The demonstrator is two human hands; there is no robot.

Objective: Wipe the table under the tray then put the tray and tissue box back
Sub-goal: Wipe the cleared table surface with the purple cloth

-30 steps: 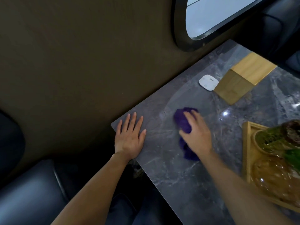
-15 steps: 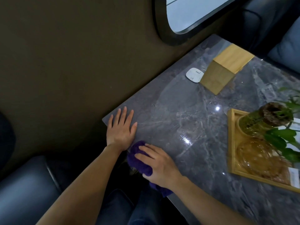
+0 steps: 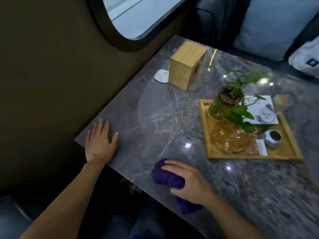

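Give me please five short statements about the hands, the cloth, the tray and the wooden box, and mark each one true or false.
1. The right hand presses a purple cloth on the table. True.
2. The left hand holds the wooden tissue box. False: it lies flat and open on the table corner, far from the box.
3. The wooden tray carries a plant in a glass jar. True.
4. The tissue box stands inside the tray. False: it stands on the table apart from the tray, near the wall.
5. The cloth lies on the far side of the tray. False: it is at the near table edge, partly hanging over it.
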